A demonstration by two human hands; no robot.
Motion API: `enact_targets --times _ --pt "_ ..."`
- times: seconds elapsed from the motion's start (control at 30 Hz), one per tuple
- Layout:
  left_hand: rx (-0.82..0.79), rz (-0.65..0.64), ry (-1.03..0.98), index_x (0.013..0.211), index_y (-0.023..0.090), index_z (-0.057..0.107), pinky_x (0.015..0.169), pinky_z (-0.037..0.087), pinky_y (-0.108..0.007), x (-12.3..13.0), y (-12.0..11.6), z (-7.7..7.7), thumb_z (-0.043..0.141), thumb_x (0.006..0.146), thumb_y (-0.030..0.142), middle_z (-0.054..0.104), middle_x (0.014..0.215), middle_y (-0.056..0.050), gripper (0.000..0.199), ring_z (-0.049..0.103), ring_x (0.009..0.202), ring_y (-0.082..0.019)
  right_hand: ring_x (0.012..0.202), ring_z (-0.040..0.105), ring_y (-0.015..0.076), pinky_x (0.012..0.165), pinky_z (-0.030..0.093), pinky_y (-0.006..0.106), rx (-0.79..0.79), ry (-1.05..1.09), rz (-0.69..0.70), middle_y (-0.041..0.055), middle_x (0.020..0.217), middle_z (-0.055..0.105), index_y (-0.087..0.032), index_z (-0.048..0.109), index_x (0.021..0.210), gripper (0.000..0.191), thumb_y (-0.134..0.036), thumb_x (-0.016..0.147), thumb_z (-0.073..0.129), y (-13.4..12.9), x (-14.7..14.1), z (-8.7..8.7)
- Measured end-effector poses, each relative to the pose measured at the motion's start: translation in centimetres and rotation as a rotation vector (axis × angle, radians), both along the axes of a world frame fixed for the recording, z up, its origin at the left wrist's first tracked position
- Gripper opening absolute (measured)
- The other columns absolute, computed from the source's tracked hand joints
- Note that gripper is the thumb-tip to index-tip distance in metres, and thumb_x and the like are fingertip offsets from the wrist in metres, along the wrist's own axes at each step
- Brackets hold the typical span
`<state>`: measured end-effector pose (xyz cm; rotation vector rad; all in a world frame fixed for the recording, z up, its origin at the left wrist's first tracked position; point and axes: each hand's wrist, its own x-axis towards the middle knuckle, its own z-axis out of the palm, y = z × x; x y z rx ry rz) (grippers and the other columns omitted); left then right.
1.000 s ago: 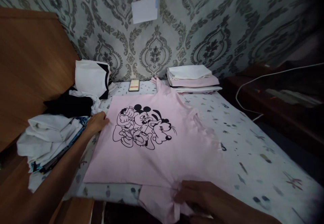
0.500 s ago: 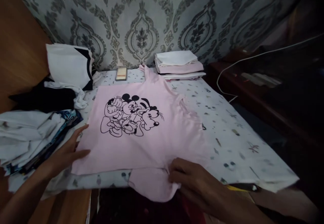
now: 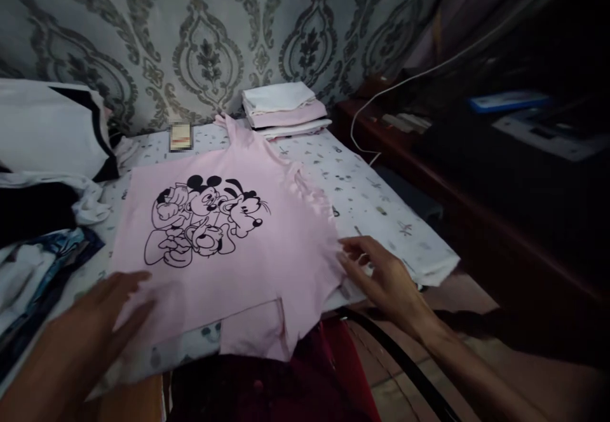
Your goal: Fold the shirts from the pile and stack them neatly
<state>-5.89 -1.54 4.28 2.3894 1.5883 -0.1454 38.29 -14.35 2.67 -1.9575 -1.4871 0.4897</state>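
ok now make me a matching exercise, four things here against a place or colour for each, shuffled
1. shirt
2. folded stack
3. cable
4. right hand

A. white, curving right of the folded stack
B. at the shirt's edge
C. pink, with a black cartoon print
D. near the patterned wall, in layers

Pairs: 1-C, 2-D, 3-A, 4-B

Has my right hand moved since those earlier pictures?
Yes. Against the folded stack, your right hand has moved rightward and up the view, from the near sleeve of the pink shirt to its right edge.
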Motion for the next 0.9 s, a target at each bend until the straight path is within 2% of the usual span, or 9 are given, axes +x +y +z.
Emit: enact_targets --times 0.07,0.17,0.23,0.3,0.37,0.53,0.63,0.8,0.9 --pt "-0.032 -0.314 -0.174 0.119 0.035 0.061 0.085 0.053 -0.036 3.7 -2.4 -0.6 0.050 0.090 0.053 0.069 0.113 -0.003 0.036 0.064 0.098 -0.026 0.089 0.062 0.0268 0.080 0.053 0.044 -0.012 -0.120 -0.093 0.0113 0.098 0.066 -0.019 0.065 0.108 0.042 -0.056 0.090 0.054 -0.4 1.0 -0.9" --pt "0.036 -0.827 -0.272 0.124 0.028 0.060 0.082 0.052 -0.037 9.6 -5.8 -2.2 0.066 0.081 0.052 0.068 0.113 -0.008 0.050 0.061 0.096 -0.027 0.097 0.059 0.0302 0.088 0.049 0.049 -0.017 -0.182 -0.093 0.0113 0.100 0.065 -0.020 0.065 0.102 0.042 -0.059 0.085 0.058 -0.8 1.2 -1.9" --pt "0.236 -0.944 -0.293 0.114 0.021 0.063 0.079 0.049 -0.039 12.4 -7.0 -3.3 0.066 0.085 0.041 0.068 0.107 -0.010 0.035 0.060 0.093 -0.026 0.096 0.058 0.0299 0.088 0.048 0.050 -0.005 -0.157 -0.082 0.0106 0.098 0.064 -0.021 0.063 0.093 0.037 -0.056 0.084 0.060 -0.8 0.7 -2.1" --pt "0.370 -0.981 -0.309 0.100 0.019 0.064 0.078 0.047 -0.039 14.0 -7.4 -4.0 0.061 0.090 0.029 0.067 0.099 -0.009 0.015 0.058 0.089 -0.025 0.095 0.057 0.0289 0.087 0.047 0.048 0.000 -0.086 -0.063 0.0098 0.095 0.063 -0.021 0.060 0.081 0.030 -0.052 0.084 0.060 -0.8 0.1 -2.0" --pt "0.392 -1.003 -0.322 0.093 0.019 0.063 0.078 0.045 -0.039 14.5 -7.2 -4.4 0.058 0.091 0.026 0.066 0.096 -0.008 0.009 0.056 0.086 -0.023 0.090 0.058 0.0262 0.083 0.048 0.044 0.009 0.042 -0.057 0.0076 0.091 0.062 -0.022 0.056 0.072 0.030 -0.049 0.083 0.060 -0.7 -0.4 -1.6" --pt "0.392 -0.997 -0.292 0.105 0.018 0.063 0.086 0.044 -0.042 14.8 -6.8 -4.7 0.058 0.091 0.044 0.067 0.109 -0.012 0.029 0.057 0.100 -0.027 0.061 0.054 0.0158 0.059 0.047 0.031 0.009 0.817 -0.204 -0.0023 0.069 0.055 -0.023 0.052 0.077 0.036 -0.057 0.081 0.066 -0.4 -1.7 -0.4" --pt "0.499 -1.055 -0.265 0.118 0.020 0.061 0.091 0.043 -0.043 15.4 -6.9 -5.2 0.054 0.094 0.048 0.066 0.118 -0.013 0.038 0.056 0.110 -0.029 0.068 0.061 0.0175 0.066 0.053 0.033 0.047 1.215 -0.260 -0.0004 0.074 0.063 -0.023 0.056 0.079 0.037 -0.053 0.074 0.075 0.1 -2.5 0.0" --pt "0.678 -1.040 -0.362 0.105 0.017 0.063 0.090 0.044 -0.041 16.2 -7.2 -5.9 0.051 0.095 0.020 0.068 0.111 -0.011 0.015 0.060 0.104 -0.025 0.088 0.069 0.0228 0.087 0.055 0.039 0.004 1.334 -0.180 0.0065 0.091 0.073 -0.020 0.067 0.088 0.034 -0.044 0.069 0.082 0.5 -3.4 0.4" --pt "0.540 -1.007 -0.503 0.100 0.017 0.060 0.082 0.049 -0.039 16.1 -7.4 -5.8 0.046 0.093 0.012 0.070 0.098 -0.010 0.016 0.063 0.090 -0.023 0.093 0.069 0.0236 0.095 0.051 0.040 -0.035 1.332 -0.086 0.0074 0.095 0.075 -0.019 0.070 0.092 0.036 -0.040 0.066 0.085 0.2 -3.7 0.9"
